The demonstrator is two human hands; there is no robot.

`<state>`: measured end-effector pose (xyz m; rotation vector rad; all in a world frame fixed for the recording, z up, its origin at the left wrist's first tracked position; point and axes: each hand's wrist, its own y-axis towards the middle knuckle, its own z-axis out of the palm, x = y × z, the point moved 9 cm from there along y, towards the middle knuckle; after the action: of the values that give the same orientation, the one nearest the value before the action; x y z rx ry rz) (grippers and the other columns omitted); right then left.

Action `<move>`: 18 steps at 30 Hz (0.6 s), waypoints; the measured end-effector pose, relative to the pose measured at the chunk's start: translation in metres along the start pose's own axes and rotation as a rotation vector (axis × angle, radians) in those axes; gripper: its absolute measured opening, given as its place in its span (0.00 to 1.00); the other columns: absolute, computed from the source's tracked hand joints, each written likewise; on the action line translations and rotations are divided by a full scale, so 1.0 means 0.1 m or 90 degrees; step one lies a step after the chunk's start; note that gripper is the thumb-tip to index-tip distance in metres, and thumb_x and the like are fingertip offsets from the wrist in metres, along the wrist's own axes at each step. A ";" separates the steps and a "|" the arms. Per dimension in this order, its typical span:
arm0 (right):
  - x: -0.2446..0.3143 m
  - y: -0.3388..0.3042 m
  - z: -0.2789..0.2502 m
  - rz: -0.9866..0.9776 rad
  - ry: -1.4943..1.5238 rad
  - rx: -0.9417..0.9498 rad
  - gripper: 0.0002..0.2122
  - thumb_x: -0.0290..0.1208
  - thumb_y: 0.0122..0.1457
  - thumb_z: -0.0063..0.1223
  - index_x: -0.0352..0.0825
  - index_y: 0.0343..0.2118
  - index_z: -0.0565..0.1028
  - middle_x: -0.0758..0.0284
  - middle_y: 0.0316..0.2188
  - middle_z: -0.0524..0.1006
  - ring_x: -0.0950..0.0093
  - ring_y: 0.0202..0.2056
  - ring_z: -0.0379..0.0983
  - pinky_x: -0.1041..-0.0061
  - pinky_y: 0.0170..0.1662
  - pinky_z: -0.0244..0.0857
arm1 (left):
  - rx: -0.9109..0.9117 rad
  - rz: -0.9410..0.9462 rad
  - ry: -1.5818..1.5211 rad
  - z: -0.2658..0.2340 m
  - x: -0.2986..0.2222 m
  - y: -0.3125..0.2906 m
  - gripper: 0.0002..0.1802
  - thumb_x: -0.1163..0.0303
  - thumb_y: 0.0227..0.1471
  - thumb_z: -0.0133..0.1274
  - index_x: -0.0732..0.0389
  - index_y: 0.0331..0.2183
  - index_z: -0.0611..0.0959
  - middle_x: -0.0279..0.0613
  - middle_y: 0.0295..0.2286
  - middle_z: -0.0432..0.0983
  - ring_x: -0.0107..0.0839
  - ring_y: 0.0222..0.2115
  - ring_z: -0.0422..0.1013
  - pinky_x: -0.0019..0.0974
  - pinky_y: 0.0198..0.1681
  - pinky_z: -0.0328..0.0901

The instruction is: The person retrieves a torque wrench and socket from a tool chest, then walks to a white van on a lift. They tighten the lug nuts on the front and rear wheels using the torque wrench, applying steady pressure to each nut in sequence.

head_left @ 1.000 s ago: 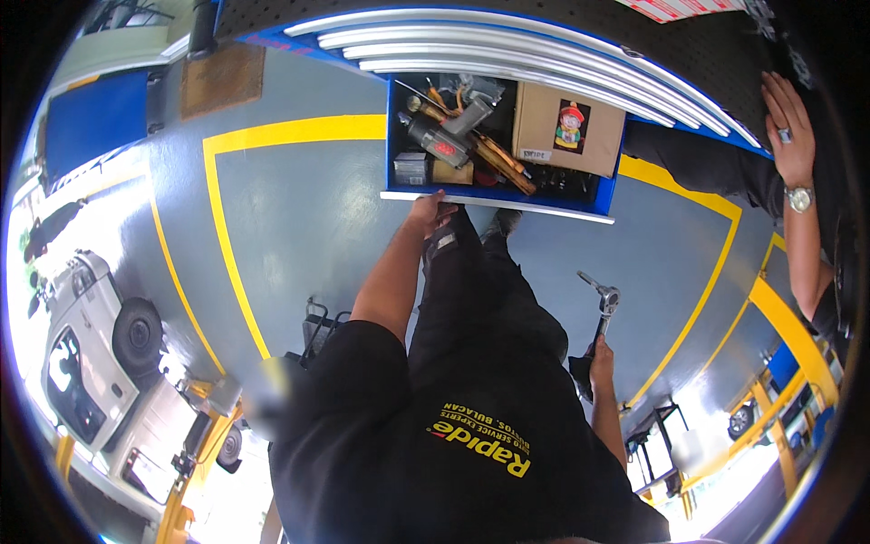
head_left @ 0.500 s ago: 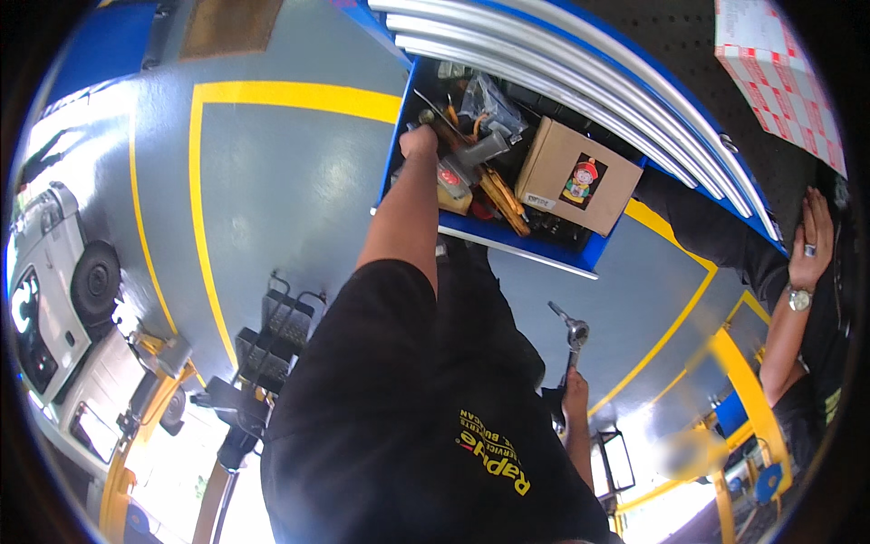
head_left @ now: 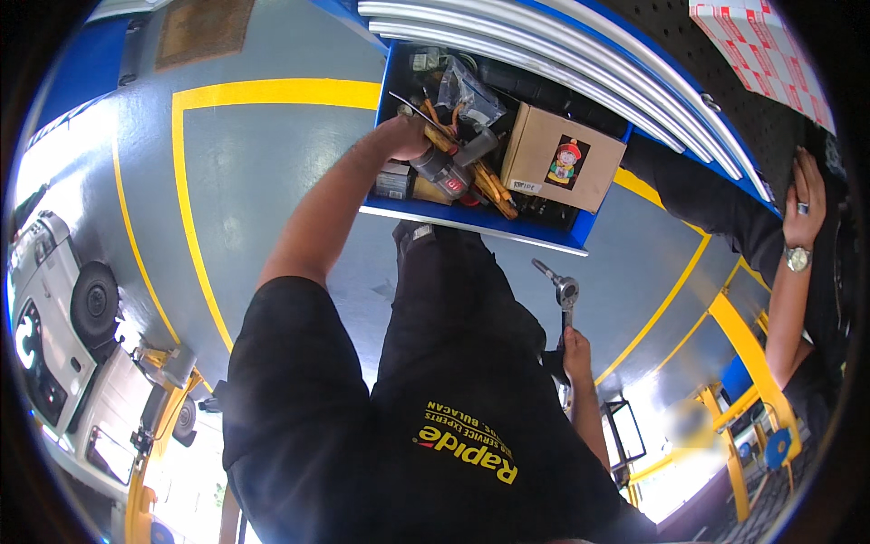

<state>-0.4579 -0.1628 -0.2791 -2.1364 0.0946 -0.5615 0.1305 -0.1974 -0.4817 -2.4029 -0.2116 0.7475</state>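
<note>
My left hand (head_left: 405,138) reaches into the left part of an open blue drawer (head_left: 471,225). Its fingers point down among the tools and are largely hidden. Beside it lie a thin metal shaft, a yellow-orange handle (head_left: 440,139) and a grey cylindrical tool (head_left: 441,172) with a red marking. More yellow-handled tools (head_left: 494,192) and a clear plastic bag (head_left: 468,93) are close by. Low at my right side, my right hand (head_left: 576,354) is closed around a ratchet wrench (head_left: 567,292), its round head sticking up above the fist.
A brown cardboard box (head_left: 535,159) fills the drawer's right part. Closed drawers with silver edges (head_left: 544,77) sit beyond. Another person's hand (head_left: 805,204) rests by the cabinet at right. A red-and-white box (head_left: 766,54) stands on top. A white vehicle (head_left: 54,326) is at left.
My left hand has shifted slightly within the drawer, uncovering more of the yellow-orange handle and the grey tool. My right hand still holds the ratchet wrench. The whole view has shifted a little.
</note>
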 end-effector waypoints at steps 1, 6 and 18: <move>0.09 0.04 0.03 -0.008 -0.002 0.000 0.26 0.50 0.73 0.43 0.31 0.25 0.71 0.70 0.18 0.68 0.76 0.23 0.62 0.68 0.28 0.58 | 0.101 0.015 0.047 0.00 -0.04 0.03 0.25 0.53 0.53 0.58 0.64 0.44 0.83 0.56 0.37 0.83 0.52 0.43 0.80 0.47 0.48 0.74; 0.43 0.22 -0.01 -0.045 0.059 0.009 0.26 0.51 0.73 0.43 0.32 0.25 0.74 0.69 0.19 0.69 0.75 0.24 0.65 0.70 0.30 0.61 | 0.326 0.041 0.190 0.59 0.11 0.08 0.22 0.57 0.52 0.58 0.62 0.44 0.85 0.55 0.47 0.81 0.47 0.49 0.78 0.44 0.53 0.72; 0.74 0.26 -0.01 -0.018 0.145 0.012 0.29 0.57 0.72 0.40 0.35 0.24 0.74 0.71 0.20 0.71 0.77 0.25 0.67 0.72 0.31 0.61 | 0.308 0.112 0.094 0.12 -0.53 -0.44 0.24 0.53 0.58 0.57 0.67 0.41 0.82 0.57 0.37 0.83 0.54 0.43 0.80 0.52 0.47 0.73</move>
<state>-0.3881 -0.1989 -0.2731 -2.0511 0.1848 -0.8184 0.0815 -0.1727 -0.4386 -2.0137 0.2211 0.6106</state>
